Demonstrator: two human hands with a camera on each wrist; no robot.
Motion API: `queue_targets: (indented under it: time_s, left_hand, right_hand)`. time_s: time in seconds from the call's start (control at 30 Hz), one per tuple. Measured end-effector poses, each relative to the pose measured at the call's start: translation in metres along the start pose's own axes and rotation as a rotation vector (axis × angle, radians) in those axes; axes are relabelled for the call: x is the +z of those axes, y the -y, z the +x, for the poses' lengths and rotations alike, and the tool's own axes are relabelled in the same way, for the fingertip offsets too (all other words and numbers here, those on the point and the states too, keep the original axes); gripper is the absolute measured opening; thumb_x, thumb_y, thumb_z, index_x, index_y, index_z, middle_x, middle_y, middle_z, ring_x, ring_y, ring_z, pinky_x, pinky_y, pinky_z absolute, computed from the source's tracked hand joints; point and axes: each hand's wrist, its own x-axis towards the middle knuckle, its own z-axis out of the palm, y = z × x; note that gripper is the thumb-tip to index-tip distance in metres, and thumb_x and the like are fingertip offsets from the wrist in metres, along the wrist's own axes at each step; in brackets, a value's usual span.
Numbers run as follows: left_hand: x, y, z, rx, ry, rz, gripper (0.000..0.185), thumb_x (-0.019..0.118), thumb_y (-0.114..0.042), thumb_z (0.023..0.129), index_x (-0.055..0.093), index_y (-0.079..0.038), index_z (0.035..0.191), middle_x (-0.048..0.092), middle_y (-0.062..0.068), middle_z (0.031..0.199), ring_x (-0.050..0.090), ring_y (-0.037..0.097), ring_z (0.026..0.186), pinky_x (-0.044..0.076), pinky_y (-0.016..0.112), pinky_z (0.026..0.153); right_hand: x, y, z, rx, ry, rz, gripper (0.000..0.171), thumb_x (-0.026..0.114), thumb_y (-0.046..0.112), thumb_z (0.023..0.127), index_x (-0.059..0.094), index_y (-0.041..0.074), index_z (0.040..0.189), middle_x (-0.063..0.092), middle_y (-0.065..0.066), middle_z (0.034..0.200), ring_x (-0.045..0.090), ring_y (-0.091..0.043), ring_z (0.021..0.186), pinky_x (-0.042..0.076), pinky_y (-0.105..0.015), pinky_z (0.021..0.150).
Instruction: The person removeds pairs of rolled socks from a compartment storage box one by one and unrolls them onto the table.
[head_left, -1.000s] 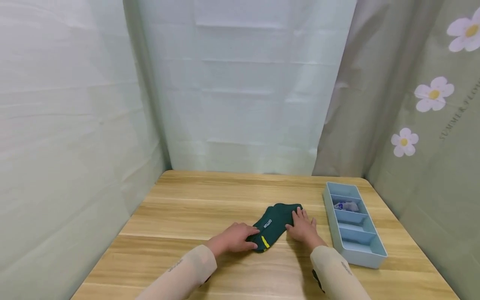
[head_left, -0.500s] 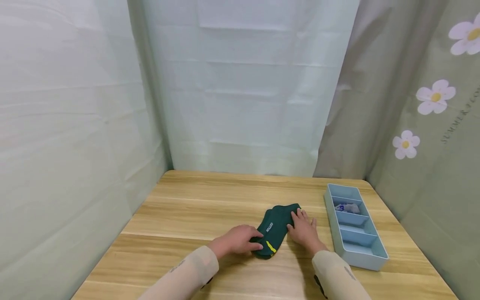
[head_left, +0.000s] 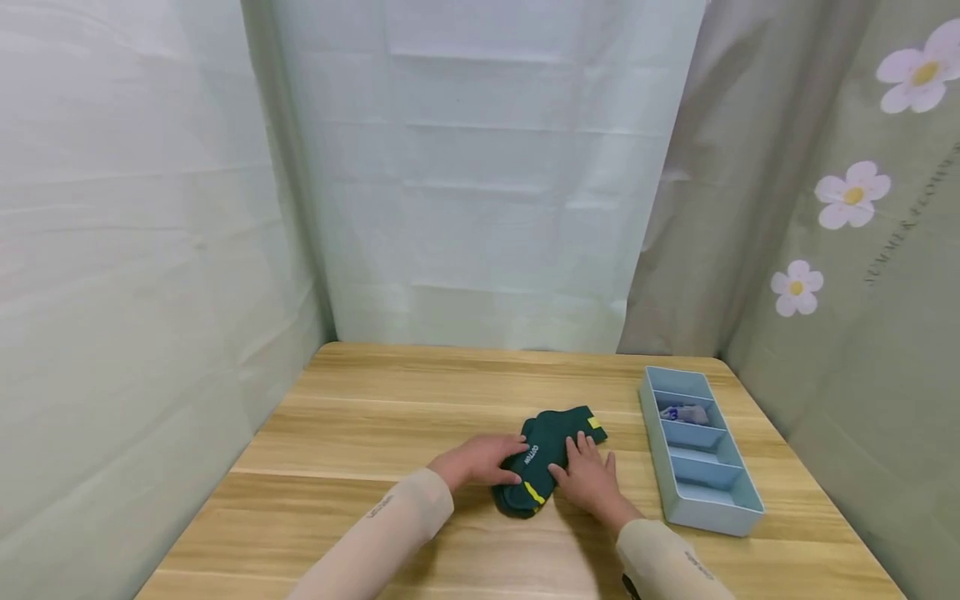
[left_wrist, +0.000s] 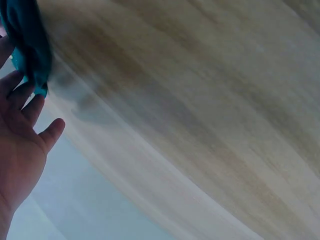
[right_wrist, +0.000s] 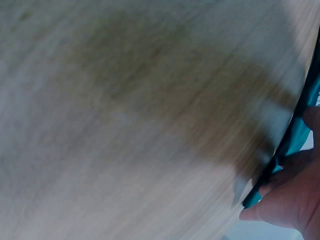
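Note:
A pair of dark green socks [head_left: 551,446] lies flat and slanted on the wooden table, with white "COTTON" lettering and a yellow stripe near the toe. A yellow patch shows at the far right cuff. My left hand [head_left: 483,460] touches the socks' left edge, its fingers and thumb spread on the cloth. On the right side, my right hand [head_left: 588,479] rests with straight, spread fingers on the socks. The left wrist view shows the relaxed left hand [left_wrist: 22,140] beside the green cloth [left_wrist: 30,45]. In the right wrist view, the right hand [right_wrist: 295,195] is partly cut off.
A light blue divided box [head_left: 712,521] stands to the right of the hands. One of its compartments holds a small clear plastic-wrapped item [head_left: 686,414]. Pale curtains [head_left: 480,208] hang behind and beside the table [head_left: 375,417].
My right hand has slid off the cuff toward the middle of the socks, uncovering the yellow patch. My left hand has moved slightly farther up the socks' left edge.

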Motion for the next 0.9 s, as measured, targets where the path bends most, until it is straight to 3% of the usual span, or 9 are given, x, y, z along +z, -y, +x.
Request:
queue_targets:
  time_s: [0.23, 0.5, 0.77, 0.9]
  left_hand:
    - [0.004, -0.002, -0.006, 0.001, 0.031, -0.001, 0.059, 0.062, -0.044, 0.096, 0.049, -0.018, 0.148, 0.046, 0.002, 0.151, 0.041, 0.021, 0.139, 0.035, 0.035, 0.113]
    - [0.010, -0.008, -0.011, -0.017, 0.033, -0.013, 0.064, 0.061, -0.050, 0.095, 0.049, -0.017, 0.148, 0.045, 0.003, 0.152, 0.040, 0.024, 0.140, 0.034, 0.039, 0.113]
    - [0.019, -0.017, -0.012, 0.010, 0.029, 0.025, 0.069, 0.058, -0.057, 0.094, 0.048, -0.015, 0.148, 0.045, 0.006, 0.152, 0.039, 0.024, 0.141, 0.034, 0.038, 0.113]
    - [0.020, -0.023, -0.015, -0.012, 0.038, 0.029, 0.071, 0.057, -0.058, 0.094, 0.047, -0.015, 0.149, 0.043, 0.005, 0.153, 0.039, 0.022, 0.141, 0.034, 0.037, 0.113]
  right_hand:
    - [-0.003, -0.007, 0.001, -0.045, 0.059, -0.083, 0.068, 0.055, 0.041, 0.100, 0.040, -0.006, 0.147, 0.027, -0.028, 0.156, 0.021, -0.044, 0.146, 0.004, -0.074, 0.109]
    - [-0.009, -0.014, 0.011, -0.067, 0.148, -0.041, 0.067, 0.057, 0.037, 0.100, 0.037, -0.002, 0.150, 0.024, -0.024, 0.159, 0.015, -0.041, 0.148, 0.001, -0.072, 0.110]
    - [-0.015, -0.017, 0.019, -0.097, 0.202, -0.026, 0.064, 0.060, 0.028, 0.097, 0.038, -0.003, 0.149, 0.024, -0.024, 0.159, 0.016, -0.041, 0.148, 0.004, -0.071, 0.111]
    - [-0.016, -0.016, 0.023, -0.130, 0.212, -0.044, 0.064, 0.060, 0.025, 0.096, 0.039, -0.002, 0.149, 0.025, -0.023, 0.159, 0.017, -0.039, 0.148, 0.007, -0.069, 0.112]
